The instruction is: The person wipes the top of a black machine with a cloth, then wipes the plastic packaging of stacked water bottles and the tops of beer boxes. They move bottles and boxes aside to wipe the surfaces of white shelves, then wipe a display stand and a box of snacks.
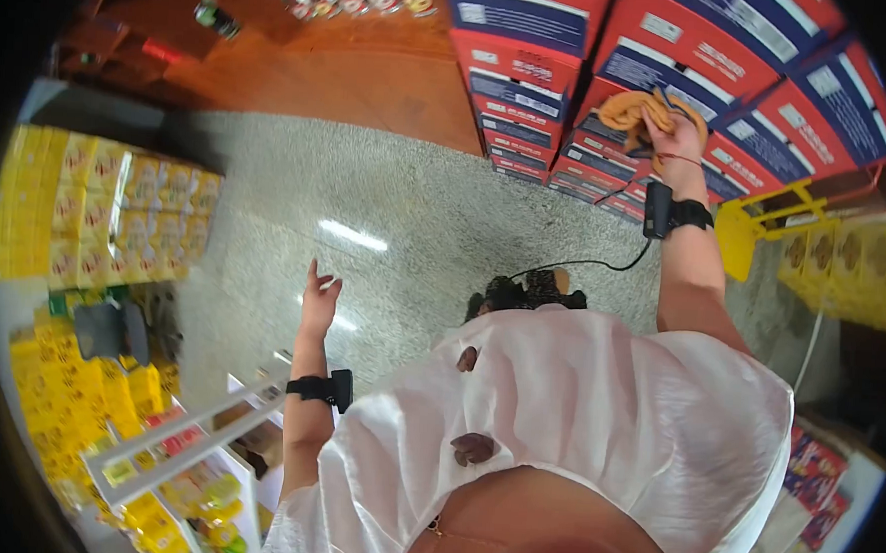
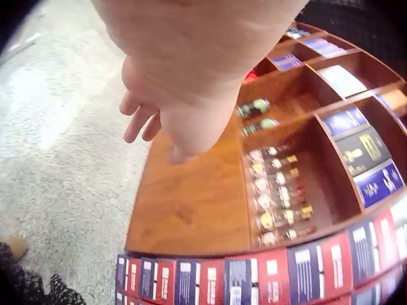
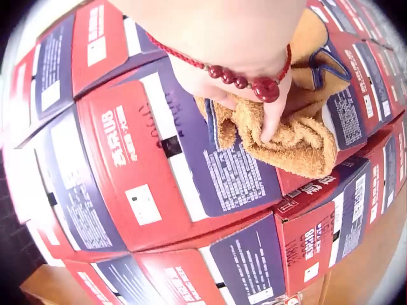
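My right hand [image 1: 680, 139] grips a bunched orange cloth [image 1: 627, 114] with a dark blue edge against the stacked red and blue cartons [image 1: 675, 48]. In the right wrist view the cloth [image 3: 296, 143] lies over a carton face [image 3: 143, 171], and the thumb or a finger presses into its folds. A red beaded bracelet [image 3: 238, 79] circles that wrist. The left hand [image 1: 320, 298] hangs over the floor with its fingers loosely spread, holding nothing. In the left wrist view this hand [image 2: 184, 95] overlaps a wooden shelf unit [image 2: 197, 203].
Bottles [image 2: 276, 197] and boxes fill the wooden shelf compartments. Yellow cartons [image 1: 116, 204] are stacked on the left, near a grey metal rail [image 1: 184, 433]. A yellow chair [image 1: 751, 233] stands beside the right arm. A black cable [image 1: 594, 264] runs from the right wrist camera.
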`<action>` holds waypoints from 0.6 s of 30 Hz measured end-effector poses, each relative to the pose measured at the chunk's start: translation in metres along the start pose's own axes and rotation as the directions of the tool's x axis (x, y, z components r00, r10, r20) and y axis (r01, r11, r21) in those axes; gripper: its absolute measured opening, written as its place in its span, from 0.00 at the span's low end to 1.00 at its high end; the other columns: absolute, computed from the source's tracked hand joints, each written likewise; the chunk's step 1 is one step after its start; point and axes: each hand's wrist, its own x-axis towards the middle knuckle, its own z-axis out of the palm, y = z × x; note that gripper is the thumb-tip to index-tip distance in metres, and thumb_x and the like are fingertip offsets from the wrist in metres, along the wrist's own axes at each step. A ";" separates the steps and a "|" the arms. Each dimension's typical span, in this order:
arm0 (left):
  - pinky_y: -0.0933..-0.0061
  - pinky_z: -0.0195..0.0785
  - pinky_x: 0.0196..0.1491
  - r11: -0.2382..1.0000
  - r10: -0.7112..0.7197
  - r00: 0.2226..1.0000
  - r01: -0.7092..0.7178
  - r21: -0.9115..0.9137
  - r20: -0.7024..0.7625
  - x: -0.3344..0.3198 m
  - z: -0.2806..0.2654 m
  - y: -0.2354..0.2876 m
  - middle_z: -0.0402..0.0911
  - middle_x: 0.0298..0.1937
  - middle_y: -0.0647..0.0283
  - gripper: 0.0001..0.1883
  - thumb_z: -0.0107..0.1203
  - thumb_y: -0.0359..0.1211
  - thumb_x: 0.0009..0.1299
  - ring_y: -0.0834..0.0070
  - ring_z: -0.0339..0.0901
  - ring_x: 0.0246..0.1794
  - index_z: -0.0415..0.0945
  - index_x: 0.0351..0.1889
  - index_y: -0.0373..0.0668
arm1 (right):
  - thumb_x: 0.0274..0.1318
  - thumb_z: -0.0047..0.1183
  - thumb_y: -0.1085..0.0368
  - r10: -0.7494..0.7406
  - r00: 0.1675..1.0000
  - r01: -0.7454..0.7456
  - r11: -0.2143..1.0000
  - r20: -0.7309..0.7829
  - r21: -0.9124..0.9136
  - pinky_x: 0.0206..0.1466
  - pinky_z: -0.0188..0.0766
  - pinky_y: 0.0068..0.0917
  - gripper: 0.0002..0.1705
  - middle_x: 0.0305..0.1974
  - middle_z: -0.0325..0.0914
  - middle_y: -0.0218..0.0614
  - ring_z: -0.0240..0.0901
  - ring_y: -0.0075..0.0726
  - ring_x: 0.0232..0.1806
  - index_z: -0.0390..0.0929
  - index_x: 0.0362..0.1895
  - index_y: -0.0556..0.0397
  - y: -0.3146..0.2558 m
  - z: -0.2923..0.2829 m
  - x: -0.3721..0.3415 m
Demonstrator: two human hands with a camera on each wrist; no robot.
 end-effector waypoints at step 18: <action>0.71 0.73 0.31 0.563 -0.822 0.548 0.743 -0.362 -0.154 -0.219 0.084 -0.180 0.77 0.46 0.46 0.39 0.56 0.32 0.60 0.68 0.78 0.29 0.52 0.69 0.35 | 0.64 0.33 0.70 0.349 0.928 -0.338 0.936 0.133 -0.093 0.56 0.72 0.48 0.16 0.53 0.71 0.48 0.68 0.53 0.55 0.69 0.50 0.62 0.232 0.140 0.083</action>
